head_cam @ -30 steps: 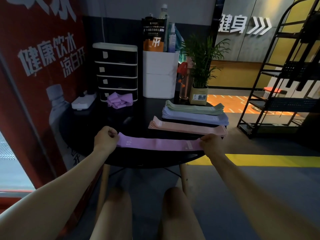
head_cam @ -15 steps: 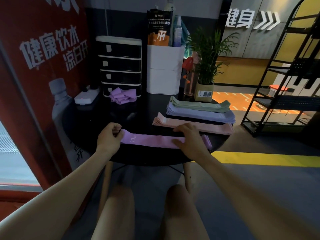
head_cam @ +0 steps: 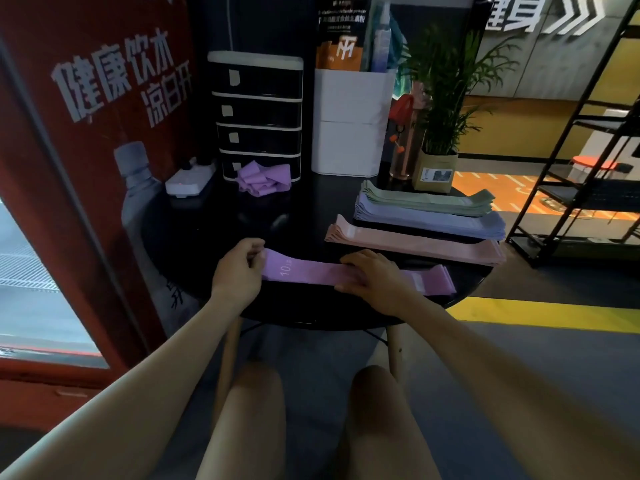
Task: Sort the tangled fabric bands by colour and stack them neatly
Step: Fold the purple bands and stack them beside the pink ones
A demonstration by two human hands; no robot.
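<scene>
A purple band (head_cam: 304, 273) lies flat along the near edge of the round black table (head_cam: 194, 237). My left hand (head_cam: 237, 273) pinches its left end. My right hand (head_cam: 372, 280) lies flat on the middle of the band with its fingers pointing left. Behind it sit a pink stack (head_cam: 415, 244), a blue-grey stack (head_cam: 429, 221) and a green stack (head_cam: 426, 200), one behind another. A tangle of purple bands (head_cam: 263, 178) lies at the back, in front of the drawer unit.
At the table's back stand a black drawer unit (head_cam: 258, 112), a white box (head_cam: 349, 123) with bottles, a potted plant (head_cam: 438, 161) and a white power strip (head_cam: 188, 178). A red poster wall is on the left, a black metal rack (head_cam: 581, 161) on the right.
My right hand let go of the band's right end and slid left along the band to its middle. The left hand kept its hold on the left end.
</scene>
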